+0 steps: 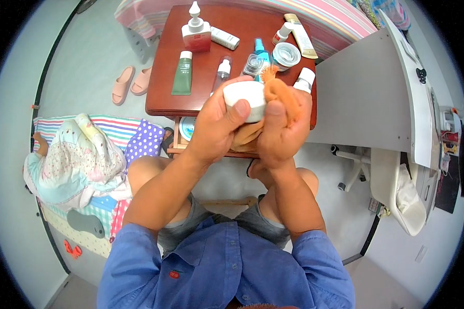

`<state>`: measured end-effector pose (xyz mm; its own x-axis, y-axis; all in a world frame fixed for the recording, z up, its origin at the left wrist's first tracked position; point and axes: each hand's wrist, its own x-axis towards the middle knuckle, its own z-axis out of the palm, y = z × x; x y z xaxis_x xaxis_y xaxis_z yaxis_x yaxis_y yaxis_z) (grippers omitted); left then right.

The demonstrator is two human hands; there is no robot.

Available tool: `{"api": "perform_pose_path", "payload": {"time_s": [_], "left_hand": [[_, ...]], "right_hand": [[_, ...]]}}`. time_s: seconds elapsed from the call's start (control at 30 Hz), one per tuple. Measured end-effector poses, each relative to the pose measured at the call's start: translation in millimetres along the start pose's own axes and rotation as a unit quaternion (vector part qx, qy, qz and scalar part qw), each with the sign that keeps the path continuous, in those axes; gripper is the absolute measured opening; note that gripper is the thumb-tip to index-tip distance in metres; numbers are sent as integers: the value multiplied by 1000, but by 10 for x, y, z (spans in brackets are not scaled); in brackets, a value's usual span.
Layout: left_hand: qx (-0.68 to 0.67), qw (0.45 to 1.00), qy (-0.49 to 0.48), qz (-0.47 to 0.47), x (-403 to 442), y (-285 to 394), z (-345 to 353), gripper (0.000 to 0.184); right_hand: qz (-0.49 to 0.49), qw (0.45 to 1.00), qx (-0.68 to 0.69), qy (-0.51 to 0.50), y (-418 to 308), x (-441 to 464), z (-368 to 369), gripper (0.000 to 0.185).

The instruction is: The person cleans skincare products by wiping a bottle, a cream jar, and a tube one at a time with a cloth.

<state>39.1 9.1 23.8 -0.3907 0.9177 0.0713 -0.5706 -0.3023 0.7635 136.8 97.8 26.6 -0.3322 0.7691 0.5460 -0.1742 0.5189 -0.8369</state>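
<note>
My left hand (214, 126) is closed around a white round jar (242, 95), thumb on its near side. In my right hand (286, 136) is a bunched orange cloth (281, 95), pressed against the jar's right side. Both hands are above the near edge of a red-brown wooden table (165, 98). Just beyond them stand a dark see-through bottle (222, 71), a small clear jar (253, 65), a blue spray bottle (261, 49) and a round clear-lidded container (286, 54). A white-capped bottle (304, 80) is beside my right hand.
A pump bottle (196, 37), a green tube (182, 77), a white tube (225, 38) and a beige tube (301, 37) are on the table. Below its edge, a partly open drawer holds a round tub (187, 127). Bedding (82, 159) lies left; a white chair (392, 190) stands right.
</note>
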Motion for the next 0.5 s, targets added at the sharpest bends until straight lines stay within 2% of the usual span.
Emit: {"api": "perform_pose_path", "payload": {"time_s": [0.07,0.1,0.23,0.3,0.33,0.37,0.4,0.43,0.47,0.5], "left_hand": [[-84,995,46,7,17,4,11,65],[-72,995,70,22,30,1,-1,58],[-65,995,65,24,25,25,-22,62],[-15,999,41,12,-1,36,10,73],[-16,999,42,13,-4,50,9,73],[59,998,14,26,-6,66,7,74],[134,990,-13,38,-7,84,3,76],[134,990,-11,40,-3,106,-7,76],[194,980,-20,50,4,135,-28,77],[253,965,-29,61,14,166,-53,79]], "right_hand": [[-125,984,-124,-25,-24,-64,11,31],[-171,969,-172,-55,-58,-62,2,30],[-185,965,-170,-73,-66,-41,1,26],[-68,988,-132,-43,4,71,-37,27],[-69,988,-132,-45,-27,101,-44,27],[45,998,-24,-24,-74,145,-49,26],[158,984,83,-2,-113,179,-53,26],[190,969,158,-17,-80,167,-96,28],[190,969,159,-19,-28,160,-143,28],[111,987,104,-53,2,169,-174,25]]}}
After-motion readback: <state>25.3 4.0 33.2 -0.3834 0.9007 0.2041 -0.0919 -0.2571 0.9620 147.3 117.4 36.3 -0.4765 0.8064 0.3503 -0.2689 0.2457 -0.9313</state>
